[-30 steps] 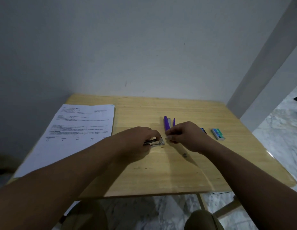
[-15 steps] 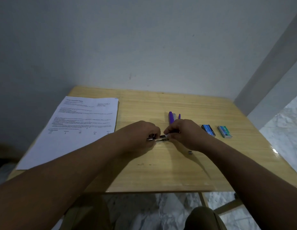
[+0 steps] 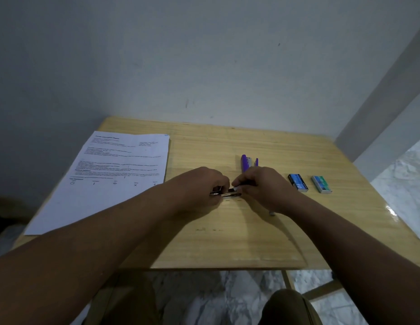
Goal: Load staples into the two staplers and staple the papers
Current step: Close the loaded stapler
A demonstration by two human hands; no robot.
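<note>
Left hand [image 3: 202, 186]: grips small metal stapler [image 3: 224, 193], steadying it for loading.
Right hand [image 3: 260, 184]: pinches its front end (staples unseen).

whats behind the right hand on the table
Behind the right hand lies a purple stapler, its far end showing. The hand covers its near end, so the rest cannot be seen.

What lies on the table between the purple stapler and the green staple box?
In the head view, the blue staple box lies between the purple stapler and green staple box.
</note>
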